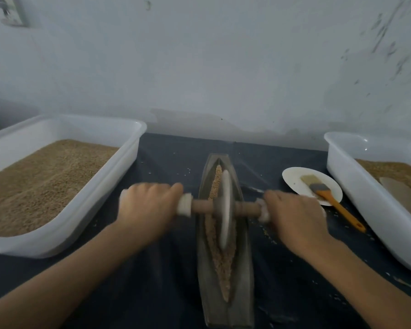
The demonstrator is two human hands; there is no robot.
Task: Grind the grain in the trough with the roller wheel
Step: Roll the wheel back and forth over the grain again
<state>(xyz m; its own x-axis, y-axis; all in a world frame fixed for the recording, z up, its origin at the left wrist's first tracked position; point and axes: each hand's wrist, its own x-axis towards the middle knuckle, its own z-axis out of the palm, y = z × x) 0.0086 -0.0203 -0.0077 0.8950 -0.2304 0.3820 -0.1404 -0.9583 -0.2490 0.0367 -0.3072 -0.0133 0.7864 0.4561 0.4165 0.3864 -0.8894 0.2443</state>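
**Both hands on the axle, wheel sitting mid-trough**

So here's what I've got on the head cam. The trough [223, 293] is a long grey boat-shaped thing lying on the dark tabletop [157, 293], right in the centre. Its long axis runs straight away from me toward the wall, one pointed end near the bottom of the view and the other pointing at the wall. The grain [224, 262] lies in a narrow strip along the groove, following that same line.

The roller wheel [225, 210] stands on edge in the groove, roughly at the middle of the trough's length, the disc lined up with the trough. Its wooden axle [201, 206] runs crosswise, left to right, square to the trough, with a pale wrapped handle at each end.

My left hand [147, 205] has its grip curled around the left handle, knuckles up. My right hand [294, 214] has its grip closed around the right handle the same way. Both hands look a bit blurred, so I can't make out finger detail.

Off to the left there's a white tub [86, 210] filled with grain, near the trough but not touching it. On the right sits a second white tub [356, 200] with grain in it too. Between that one and the trough is a small white plate [292, 179], with an orange-handled brush [318, 187] resting on it, bristles on the plate and handle sticking out over the rim toward me. Loose grains are scattered on the tabletop.
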